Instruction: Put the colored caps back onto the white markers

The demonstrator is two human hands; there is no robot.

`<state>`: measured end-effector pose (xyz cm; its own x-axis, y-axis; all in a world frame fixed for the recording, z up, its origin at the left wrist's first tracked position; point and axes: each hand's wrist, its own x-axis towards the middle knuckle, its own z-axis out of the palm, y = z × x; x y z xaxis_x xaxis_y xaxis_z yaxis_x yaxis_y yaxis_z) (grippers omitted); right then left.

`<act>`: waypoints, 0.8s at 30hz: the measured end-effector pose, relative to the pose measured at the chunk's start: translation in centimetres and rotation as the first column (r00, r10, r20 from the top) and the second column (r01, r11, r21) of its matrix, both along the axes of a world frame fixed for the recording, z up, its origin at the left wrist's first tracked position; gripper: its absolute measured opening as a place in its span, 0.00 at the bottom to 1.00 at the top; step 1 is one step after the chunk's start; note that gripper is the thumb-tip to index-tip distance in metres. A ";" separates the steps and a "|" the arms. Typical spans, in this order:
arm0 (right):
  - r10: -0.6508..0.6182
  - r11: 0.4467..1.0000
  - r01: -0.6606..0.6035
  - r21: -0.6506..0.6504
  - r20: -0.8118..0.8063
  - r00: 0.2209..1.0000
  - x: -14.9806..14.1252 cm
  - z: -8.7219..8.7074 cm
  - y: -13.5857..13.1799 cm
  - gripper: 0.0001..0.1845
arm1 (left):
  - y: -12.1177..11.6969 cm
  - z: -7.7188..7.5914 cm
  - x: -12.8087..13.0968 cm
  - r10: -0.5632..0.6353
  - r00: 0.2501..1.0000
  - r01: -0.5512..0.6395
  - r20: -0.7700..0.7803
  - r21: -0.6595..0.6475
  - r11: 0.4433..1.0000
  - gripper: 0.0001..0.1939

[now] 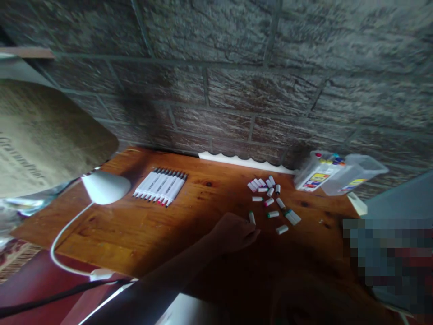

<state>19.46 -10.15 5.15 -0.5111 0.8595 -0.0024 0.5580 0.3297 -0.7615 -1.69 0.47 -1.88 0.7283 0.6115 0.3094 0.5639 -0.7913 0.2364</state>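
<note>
From the lower left my left forearm reaches across the wooden table, and my left hand (233,232) is at the near edge of a group of loose marker caps (269,202). Its fingers are curled together in shadow; what they hold, if anything, is hidden. A white cap with a green end (252,218) is right at the fingertips, but I cannot tell whether it is gripped. The scattered caps are white with pink, green, teal or black ends. To the left, several white markers (159,186) lie side by side in a neat row, dark ends toward the wall. My right hand is out of view.
Two clear plastic cases (314,174) stand at the back right, one with colourful markers inside. A lamp with a printed shade (50,140) and white base (106,187) occupies the left, its white cord (56,239) trailing off the table (111,234). A brick wall (219,90) rises behind.
</note>
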 end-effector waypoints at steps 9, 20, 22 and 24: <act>-0.431 0.679 0.709 0.191 -0.678 0.596 1.1 -2.3 13.3 0.15 | 0.1 -0.3 -0.1 -0.018 0.998 0.009 0.053 0.168 0.986 0.21; -0.527 0.674 0.694 0.252 -0.493 0.692 1.4 -5.9 11.5 0.18 | -0.2 -0.7 0.0 0.026 1.000 -0.029 0.017 0.212 0.977 0.20; -0.550 0.663 0.705 0.252 -0.474 0.687 1.5 -6.2 11.7 0.20 | -0.2 -0.8 -0.2 0.023 0.999 -0.027 0.022 0.201 0.979 0.20; -0.566 0.646 0.732 0.216 -0.508 0.649 1.9 -6.2 12.1 0.22 | 0.0 -0.7 -0.4 0.007 0.999 -0.012 0.032 0.177 0.984 0.20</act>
<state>21.31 1.96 -1.09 0.2967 0.8458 0.4433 0.4464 0.2875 -0.8474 -2.04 0.45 -2.59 0.7110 0.5517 0.4360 0.5662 -0.8169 0.1104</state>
